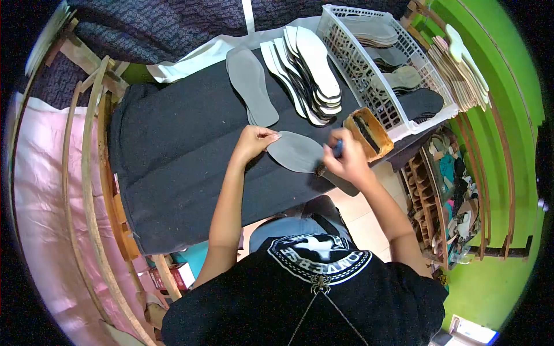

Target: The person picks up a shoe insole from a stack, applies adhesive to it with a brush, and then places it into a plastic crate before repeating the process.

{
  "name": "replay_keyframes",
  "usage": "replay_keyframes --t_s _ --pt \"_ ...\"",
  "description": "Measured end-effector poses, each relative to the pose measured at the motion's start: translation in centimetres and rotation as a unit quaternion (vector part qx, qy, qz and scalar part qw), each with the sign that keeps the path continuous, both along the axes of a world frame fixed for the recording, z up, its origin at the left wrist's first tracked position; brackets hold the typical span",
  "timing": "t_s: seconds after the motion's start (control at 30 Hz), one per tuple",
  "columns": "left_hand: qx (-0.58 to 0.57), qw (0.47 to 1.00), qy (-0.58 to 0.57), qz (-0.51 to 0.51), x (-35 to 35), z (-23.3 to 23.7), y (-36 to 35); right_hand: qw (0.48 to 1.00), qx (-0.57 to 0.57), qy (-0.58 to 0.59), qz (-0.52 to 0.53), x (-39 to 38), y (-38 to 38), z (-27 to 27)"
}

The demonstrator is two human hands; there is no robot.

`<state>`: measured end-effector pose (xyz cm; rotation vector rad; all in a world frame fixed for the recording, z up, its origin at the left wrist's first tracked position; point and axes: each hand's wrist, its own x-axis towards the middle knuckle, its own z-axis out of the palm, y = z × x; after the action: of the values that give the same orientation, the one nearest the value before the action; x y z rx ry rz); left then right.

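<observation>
Between my hands a grey insole lies over the dark cloth, its far right end reaching past the table's front edge. My left hand pinches its left tip between thumb and fingers. My right hand is closed around a blue-handled brush, whose dark bristles touch the insole right of its middle; motion blurs this hand slightly. Just beyond my right hand stands a wooden box with dark, sticky-looking contents. Stacked grey insoles and a fanned pile of white insoles lie behind.
A white plastic basket holding more insoles stands at the back right, with stacked pale insoles beside it. The dark cloth covers the table. A wooden rack with scraps is at the right, and wooden rails run along the left.
</observation>
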<state>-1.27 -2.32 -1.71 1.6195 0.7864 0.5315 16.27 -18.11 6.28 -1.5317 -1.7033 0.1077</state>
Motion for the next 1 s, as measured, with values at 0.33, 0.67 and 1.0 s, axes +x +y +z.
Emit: replay_keyframes --t_s 0.33,0.67,1.0 --pt "-0.008 1.0 0.024 -0.009 -0.5 0.2 0.4 0.989 0.095 0.085 0.07 -1.0 1.8 -3.0" --pt "-0.032 0.999 0.036 -0.004 -0.3 1.0 0.1 0.999 -0.026 0.046 0.013 -2.4 3.2 0.9" --pt "0.004 0.999 0.038 -0.015 -0.5 0.1 0.6 0.99 0.046 0.112 0.065 0.9 -1.6 -2.1"
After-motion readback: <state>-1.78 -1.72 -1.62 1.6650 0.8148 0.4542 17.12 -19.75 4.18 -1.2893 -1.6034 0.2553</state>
